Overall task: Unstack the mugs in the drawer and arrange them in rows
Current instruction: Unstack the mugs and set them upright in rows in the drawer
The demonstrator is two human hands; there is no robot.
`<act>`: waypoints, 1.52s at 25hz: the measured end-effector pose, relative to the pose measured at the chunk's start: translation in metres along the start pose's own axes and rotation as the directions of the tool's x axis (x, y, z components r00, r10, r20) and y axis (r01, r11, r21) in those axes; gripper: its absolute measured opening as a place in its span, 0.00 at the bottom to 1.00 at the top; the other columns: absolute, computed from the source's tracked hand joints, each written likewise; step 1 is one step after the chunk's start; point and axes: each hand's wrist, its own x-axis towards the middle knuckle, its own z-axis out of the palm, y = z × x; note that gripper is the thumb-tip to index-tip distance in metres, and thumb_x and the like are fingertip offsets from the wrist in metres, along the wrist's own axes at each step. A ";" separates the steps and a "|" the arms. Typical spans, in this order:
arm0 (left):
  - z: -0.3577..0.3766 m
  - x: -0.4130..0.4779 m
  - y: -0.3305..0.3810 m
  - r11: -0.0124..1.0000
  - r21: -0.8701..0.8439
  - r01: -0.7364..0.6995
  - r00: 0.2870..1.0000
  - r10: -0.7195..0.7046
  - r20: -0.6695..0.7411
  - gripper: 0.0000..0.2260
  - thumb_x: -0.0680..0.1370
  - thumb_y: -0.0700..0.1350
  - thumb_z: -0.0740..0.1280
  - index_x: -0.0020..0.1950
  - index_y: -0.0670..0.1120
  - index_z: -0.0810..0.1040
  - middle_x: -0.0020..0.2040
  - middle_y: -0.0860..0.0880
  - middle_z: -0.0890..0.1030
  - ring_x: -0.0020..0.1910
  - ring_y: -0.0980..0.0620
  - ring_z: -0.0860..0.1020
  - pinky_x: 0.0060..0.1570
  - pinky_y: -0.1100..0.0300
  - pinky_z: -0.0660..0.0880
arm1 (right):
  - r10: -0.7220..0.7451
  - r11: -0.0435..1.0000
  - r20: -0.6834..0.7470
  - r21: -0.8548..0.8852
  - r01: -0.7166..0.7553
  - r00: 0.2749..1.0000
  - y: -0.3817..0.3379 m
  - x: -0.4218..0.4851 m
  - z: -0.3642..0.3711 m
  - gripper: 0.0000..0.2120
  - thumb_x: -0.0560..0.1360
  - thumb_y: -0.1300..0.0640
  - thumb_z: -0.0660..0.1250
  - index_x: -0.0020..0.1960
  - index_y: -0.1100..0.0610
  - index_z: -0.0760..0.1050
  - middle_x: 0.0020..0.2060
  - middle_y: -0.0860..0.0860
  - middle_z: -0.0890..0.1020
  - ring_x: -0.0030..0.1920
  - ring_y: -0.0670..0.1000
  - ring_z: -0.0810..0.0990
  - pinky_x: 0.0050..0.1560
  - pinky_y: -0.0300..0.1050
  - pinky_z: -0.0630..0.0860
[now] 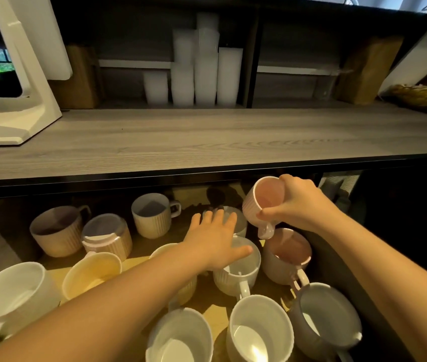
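While our right hand (296,205) grips a pink ribbed mug (264,202), tilted with its mouth toward us and its handle pointing down, that mug is held just above a second pink mug (288,254) at the right side of the drawer (216,313). Our left hand (215,236) is flat, with fingers spread wide over a white ribbed mug (241,267) (whether it touches the rim we cannot tell). A beige mug (152,215) and a grey mug (322,320) stand nearby. Above runs the grey desk (207,137), with stacked plastic cups (202,69) on the shelf behind it.
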 end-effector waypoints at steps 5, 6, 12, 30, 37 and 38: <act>0.013 -0.009 -0.001 0.997 0.075 0.017 0.999 -0.020 0.044 0.34 0.77 0.65 0.51 0.77 0.50 0.45 0.78 0.44 0.47 0.76 0.41 0.45 0.72 0.42 0.42 | 0.024 1.000 -0.098 0.017 -0.022 0.995 0.002 0.001 0.014 0.35 0.63 0.48 0.76 0.65 0.58 0.68 0.56 0.54 0.77 0.52 0.51 0.76 0.45 0.45 0.76; 0.013 -0.010 -0.002 0.997 0.082 0.016 0.999 -0.020 0.041 0.34 0.77 0.66 0.51 0.77 0.50 0.46 0.78 0.44 0.48 0.76 0.42 0.46 0.72 0.41 0.42 | 0.026 1.000 -0.109 0.004 -0.025 0.994 0.003 0.001 0.016 0.35 0.63 0.47 0.76 0.65 0.58 0.67 0.56 0.54 0.77 0.53 0.52 0.76 0.47 0.47 0.77; 0.007 -0.004 -0.006 0.992 0.121 0.018 0.998 -0.025 0.053 0.35 0.76 0.67 0.48 0.76 0.47 0.53 0.77 0.43 0.54 0.76 0.43 0.50 0.71 0.38 0.42 | 0.058 0.998 -0.103 -0.027 -0.061 0.993 0.002 0.011 0.028 0.36 0.65 0.47 0.75 0.67 0.57 0.66 0.61 0.55 0.72 0.55 0.52 0.74 0.47 0.44 0.75; 0.006 -0.007 -0.008 0.996 0.089 -0.016 0.999 0.011 0.051 0.33 0.77 0.66 0.48 0.76 0.48 0.54 0.77 0.44 0.54 0.76 0.43 0.50 0.72 0.40 0.43 | 0.189 0.689 0.358 -0.712 0.136 0.914 -0.010 0.062 0.031 0.31 0.69 0.43 0.70 0.67 0.54 0.69 0.56 0.54 0.79 0.57 0.56 0.77 0.55 0.48 0.75; -0.014 -0.018 -0.032 0.999 -0.040 -0.032 0.997 0.035 0.065 0.30 0.79 0.63 0.51 0.76 0.50 0.53 0.78 0.48 0.53 0.76 0.47 0.51 0.73 0.45 0.46 | -0.048 0.666 0.293 -0.703 0.249 0.955 -0.009 0.036 0.028 0.23 0.76 0.50 0.64 0.69 0.54 0.68 0.58 0.55 0.78 0.60 0.57 0.73 0.53 0.46 0.70; -0.016 -0.022 -0.035 0.999 -0.027 -0.023 0.997 0.025 0.069 0.30 0.78 0.63 0.51 0.76 0.51 0.52 0.78 0.48 0.52 0.76 0.47 0.51 0.73 0.46 0.45 | -0.074 0.674 0.287 -0.691 0.260 0.955 -0.008 0.031 0.029 0.23 0.76 0.50 0.64 0.69 0.54 0.67 0.59 0.55 0.78 0.61 0.57 0.71 0.54 0.47 0.70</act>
